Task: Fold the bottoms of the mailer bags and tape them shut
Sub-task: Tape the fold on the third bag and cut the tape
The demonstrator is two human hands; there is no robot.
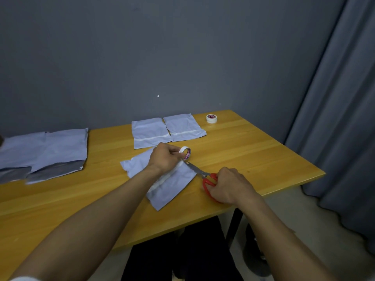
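Observation:
A pale blue mailer bag lies on the wooden table in front of me, with a strip of white tape running across its folded end. My left hand grips a white tape roll just above the bag's far edge. Red-handled scissors are held in my right hand, fingers through the handles. The blades point up and left, and their tips reach the tape just below the roll.
Two taped mailer bags lie side by side further back. A second tape roll sits at the far right. A stack of unfolded bags lies at the left. Curtain hangs right of the table.

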